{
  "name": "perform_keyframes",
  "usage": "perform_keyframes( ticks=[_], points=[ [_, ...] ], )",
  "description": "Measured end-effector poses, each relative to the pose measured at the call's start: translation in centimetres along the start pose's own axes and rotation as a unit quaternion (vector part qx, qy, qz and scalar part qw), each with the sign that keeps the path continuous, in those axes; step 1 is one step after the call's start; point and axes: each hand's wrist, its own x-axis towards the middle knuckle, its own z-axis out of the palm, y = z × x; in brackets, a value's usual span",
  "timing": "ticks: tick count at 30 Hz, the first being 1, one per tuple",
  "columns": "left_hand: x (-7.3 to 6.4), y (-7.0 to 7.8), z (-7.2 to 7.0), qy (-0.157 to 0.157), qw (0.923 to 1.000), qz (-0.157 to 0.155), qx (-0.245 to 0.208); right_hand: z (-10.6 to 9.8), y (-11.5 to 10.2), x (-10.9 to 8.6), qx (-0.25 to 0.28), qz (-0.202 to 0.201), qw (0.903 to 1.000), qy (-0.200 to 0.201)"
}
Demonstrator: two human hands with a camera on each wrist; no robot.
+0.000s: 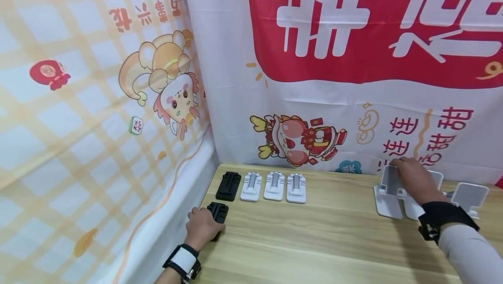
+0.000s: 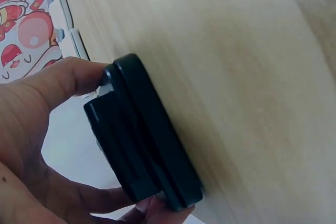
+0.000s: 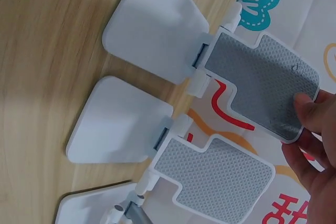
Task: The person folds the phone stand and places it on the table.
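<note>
The left hand [image 1: 201, 228] is at the lower centre-left of the head view. Its fingers grip the held black stand [image 1: 220, 212], a folded unit, with the thumb at one end and the other fingers at the opposite end. Whether this unit touches the tabletop [image 1: 298, 240] cannot be told. The rear black stand [image 1: 228, 186], also folded, lies just above it in the frame.

Three folded white stands [image 1: 274, 186] lie side by side in a row to the right of the rear black unit, apart from one another.

The right hand [image 1: 417, 181] is at the right of the head view. Its fingers pinch the outer end of the raised panel of the first unfolded white stand [image 3: 262, 77], thumb on the grey textured face, other fingers behind. The base of this unit rests on the tabletop.

The second unfolded white stand [image 3: 220, 177] is positioned just beside the first, panel raised. The third unfolded white stand [image 1: 469, 194] is at the far right of the head view.

A wrist strap is fitted at each wrist: left strap [image 1: 182, 261], right strap [image 1: 448, 217]. A printed cloth [image 1: 228, 57] hangs behind the tabletop.
</note>
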Motion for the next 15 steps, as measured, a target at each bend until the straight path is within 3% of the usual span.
perform_keyframes(
  ticks=[6,9,12,15],
  points=[
    [-0.1,0.4,0.1,-0.025,0.9996,-0.005,-0.008,-0.2,0.2,-0.1,0.015,0.02,0.9997,0.002],
    [-0.1,0.5,-0.2,-0.033,0.9994,0.007,-0.006,-0.7,0.0,-0.3,0.027,0.024,0.9993,0.006],
    [-0.2,0.5,-1.0,-0.019,0.9995,0.026,-0.006,-1.6,-1.1,-0.4,0.041,-0.003,0.9987,0.031],
    [-0.8,1.2,-1.7,0.025,0.9984,0.032,-0.039,-2.5,-3.6,-0.1,0.052,-0.039,0.9959,0.063]
  ],
)
